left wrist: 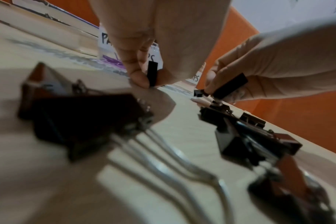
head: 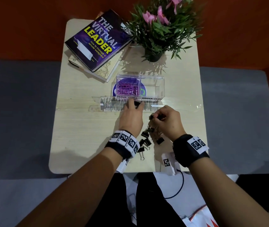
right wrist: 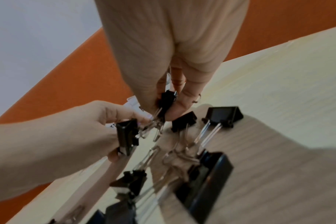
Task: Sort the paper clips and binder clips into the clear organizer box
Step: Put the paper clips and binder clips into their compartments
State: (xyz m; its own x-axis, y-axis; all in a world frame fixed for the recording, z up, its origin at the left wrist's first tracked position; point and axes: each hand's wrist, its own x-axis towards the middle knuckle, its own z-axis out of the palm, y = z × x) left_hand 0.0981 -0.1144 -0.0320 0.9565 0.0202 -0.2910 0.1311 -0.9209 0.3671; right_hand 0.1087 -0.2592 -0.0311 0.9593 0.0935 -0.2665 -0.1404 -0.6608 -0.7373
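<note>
Left hand [head: 131, 119]: pinched one black binder clip [head: 137, 103] near the organizer box [head: 160, 86], likely for dropping into its unfilled right compartment. Right hand [head: 166, 122]: pinched another clip [right wrist: 166, 99] above the loose pile [head: 145, 141]. Paper clips [head: 128, 89]: lay in the left compartment.

My left hand [head: 131, 117] reaches forward, fingertips pinched; my right hand [head: 167, 122] curls, seemingly pinching too.
</note>
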